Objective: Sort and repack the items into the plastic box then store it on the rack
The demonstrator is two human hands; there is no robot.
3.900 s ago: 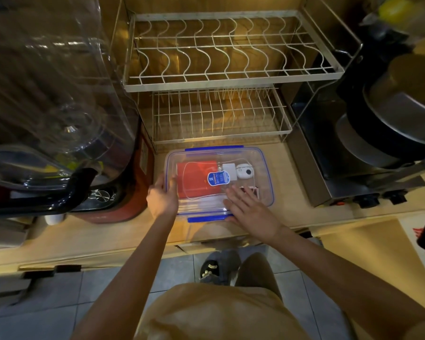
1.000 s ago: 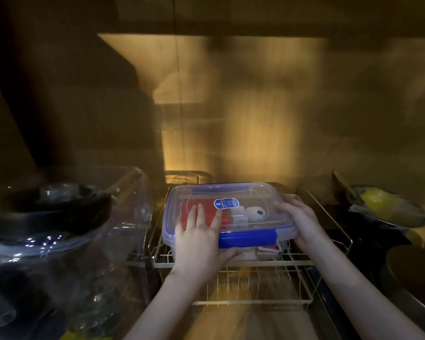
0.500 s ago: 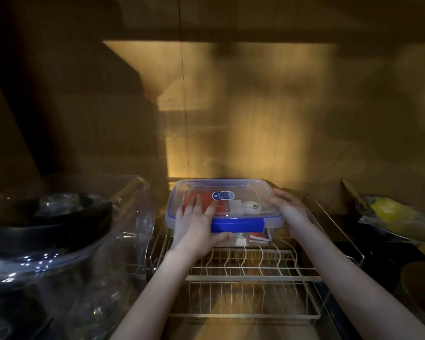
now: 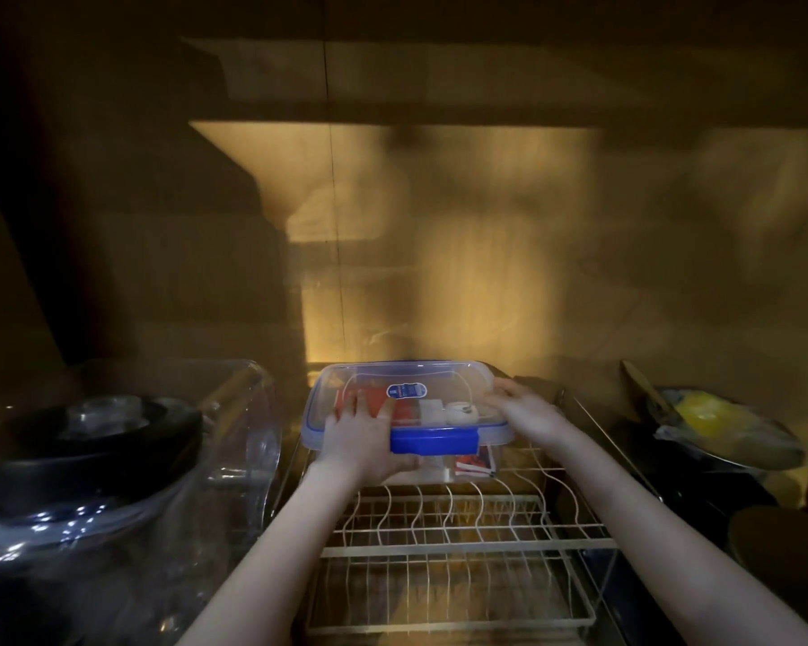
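The clear plastic box [image 4: 439, 380] with a blue-trimmed lid and blue front clip sits on the back part of the wire rack's [image 4: 449, 519] top tier, against the wall. Through the lid I see a red item, white pieces and a white cable. My left hand [image 4: 360, 440] grips the box's front left corner, fingers spread on the lid and thumb under the rim. My right hand [image 4: 528, 414] holds the box's right side.
A large clear plastic container [image 4: 127, 459] with a black round thing inside stands close on the left of the rack. On the right are a dark pan with a yellow item [image 4: 714, 421] and a pot lid [image 4: 784, 543]. The wooden wall is right behind the box.
The box went from the counter up onto the rack's top tier. Over the last second both hands slid it farther back toward the wall.
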